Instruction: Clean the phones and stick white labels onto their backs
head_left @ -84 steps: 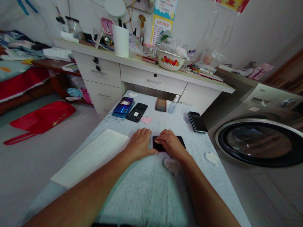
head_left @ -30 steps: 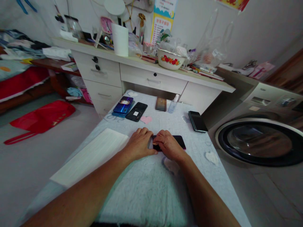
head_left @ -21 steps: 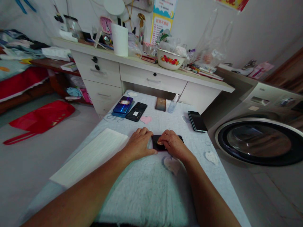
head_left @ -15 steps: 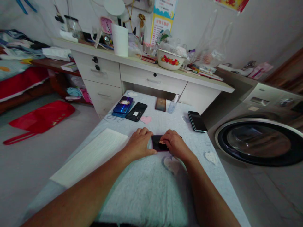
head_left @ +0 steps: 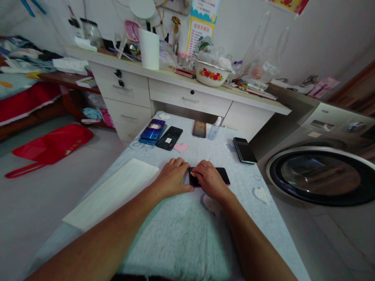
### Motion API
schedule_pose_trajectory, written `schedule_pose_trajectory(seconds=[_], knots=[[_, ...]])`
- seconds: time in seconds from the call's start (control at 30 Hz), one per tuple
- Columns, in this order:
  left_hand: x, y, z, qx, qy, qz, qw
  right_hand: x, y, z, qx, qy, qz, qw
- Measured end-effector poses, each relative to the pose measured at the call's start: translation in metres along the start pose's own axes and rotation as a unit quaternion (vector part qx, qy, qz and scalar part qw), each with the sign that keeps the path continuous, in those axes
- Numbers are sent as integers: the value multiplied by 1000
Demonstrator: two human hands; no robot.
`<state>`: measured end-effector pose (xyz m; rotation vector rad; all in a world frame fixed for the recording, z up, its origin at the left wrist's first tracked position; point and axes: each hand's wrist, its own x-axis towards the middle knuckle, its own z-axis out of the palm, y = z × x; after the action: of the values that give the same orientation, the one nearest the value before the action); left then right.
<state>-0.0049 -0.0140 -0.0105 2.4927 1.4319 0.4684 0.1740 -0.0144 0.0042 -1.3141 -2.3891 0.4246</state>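
Observation:
A smartphone (head_left: 223,176) with a dark screen and a reddish edge lies flat and crosswise on the cloth-covered table (head_left: 175,238). My left hand (head_left: 173,177) grips its left end between thumb and forefinger, the other fingers resting on the cloth. Over the left half of the screen, my right hand (head_left: 210,179) is closed in a pinch on a small tan wad (head_left: 193,173), mostly covered by the fingers and pressed to the glass. The phone's right half shows beside the right hand. A long white folded cloth (head_left: 114,195) lies left of my left hand.
Blue phones (head_left: 152,130) and a black phone (head_left: 170,138) lie at the far left. A brown card-like item (head_left: 199,128) and a clear spray bottle (head_left: 215,128) sit at the far edge. Stacked phones (head_left: 244,150) lie right. A washing machine (head_left: 319,136) stands beside the table.
My right hand has slid left along the screen with the tan wad, uncovering the phone's right end. The left hand and the phone stay in place.

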Motion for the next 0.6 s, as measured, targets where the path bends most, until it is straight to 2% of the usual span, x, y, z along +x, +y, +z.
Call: schedule_pose_trajectory(seconds=[0.3, 0.6], knots=[[-1, -2, -2, -22, -16, -5, 1000, -4, 5, 2, 15, -12, -70, 997], [-1, -4, -1, -18, -11, 1, 1000, -6, 2, -2, 29, -36, -84, 995]])
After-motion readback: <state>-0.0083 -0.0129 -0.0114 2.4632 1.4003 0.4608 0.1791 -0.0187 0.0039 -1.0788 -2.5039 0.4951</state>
